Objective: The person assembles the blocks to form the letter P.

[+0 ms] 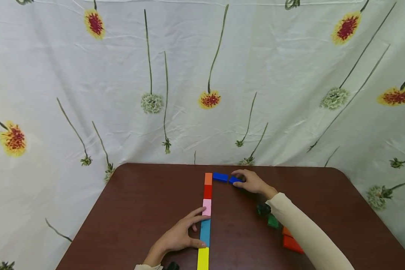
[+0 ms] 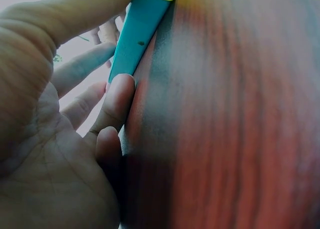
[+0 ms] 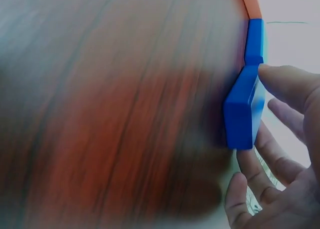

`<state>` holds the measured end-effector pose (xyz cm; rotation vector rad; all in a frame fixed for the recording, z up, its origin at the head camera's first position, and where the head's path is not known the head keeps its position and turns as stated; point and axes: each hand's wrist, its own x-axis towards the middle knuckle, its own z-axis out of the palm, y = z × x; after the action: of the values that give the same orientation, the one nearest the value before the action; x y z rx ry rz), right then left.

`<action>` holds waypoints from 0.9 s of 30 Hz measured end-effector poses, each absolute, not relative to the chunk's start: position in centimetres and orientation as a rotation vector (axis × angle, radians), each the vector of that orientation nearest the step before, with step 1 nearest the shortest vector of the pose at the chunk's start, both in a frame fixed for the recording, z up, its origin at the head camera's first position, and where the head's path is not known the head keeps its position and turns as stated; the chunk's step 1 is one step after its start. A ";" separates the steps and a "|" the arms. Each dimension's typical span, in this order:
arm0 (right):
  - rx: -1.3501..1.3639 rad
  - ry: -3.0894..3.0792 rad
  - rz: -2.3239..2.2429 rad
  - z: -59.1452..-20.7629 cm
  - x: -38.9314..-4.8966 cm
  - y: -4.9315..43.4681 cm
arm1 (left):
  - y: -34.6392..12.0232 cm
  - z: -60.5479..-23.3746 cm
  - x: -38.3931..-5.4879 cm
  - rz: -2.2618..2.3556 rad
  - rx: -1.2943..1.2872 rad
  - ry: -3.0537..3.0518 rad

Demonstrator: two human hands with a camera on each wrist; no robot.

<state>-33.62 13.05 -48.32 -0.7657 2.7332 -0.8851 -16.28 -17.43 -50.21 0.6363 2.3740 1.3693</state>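
Observation:
A straight row of blocks runs away from me: yellow (image 1: 203, 258), light blue (image 1: 205, 231), pink (image 1: 206, 205), red (image 1: 207, 191) and orange (image 1: 208, 178). My left hand (image 1: 177, 234) rests on this row from the left, its thumb by the yellow and light blue ends and its fingertips about the pink block. At the far end, one blue block (image 1: 220, 177) lies to the right of the orange one. Beside it, my right hand (image 1: 253, 182) pinches a second blue block (image 3: 240, 109), which sits at an angle to the first.
Under the right forearm lie a green block (image 1: 272, 221), a red block (image 1: 291, 243) and an orange block (image 1: 286, 231), partly covered by the sleeve. Everything stands on a dark brown table (image 1: 148, 198). A flowered white cloth (image 1: 189, 75) hangs behind its far edge.

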 end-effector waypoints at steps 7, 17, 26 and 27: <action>-0.686 2.765 -0.919 -48.8 -33.9 12.0 | -17.2 -50.3 -16.3 1.359 0.660 2.380; -0.622 2.817 -0.948 -48.8 -34.0 10.9 | -17.2 -50.1 -16.3 1.357 0.669 2.390; -0.515 2.889 -0.955 -49.4 -33.9 9.8 | -17.4 -50.1 -16.2 1.357 0.634 2.383; -0.506 2.893 -0.956 -49.5 -33.9 9.7 | -17.5 -50.1 -16.2 1.357 0.634 2.381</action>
<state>-33.93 9.67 -49.46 -0.5056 2.8926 -0.9556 -16.18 -17.45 -50.08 0.6337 2.3813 1.3575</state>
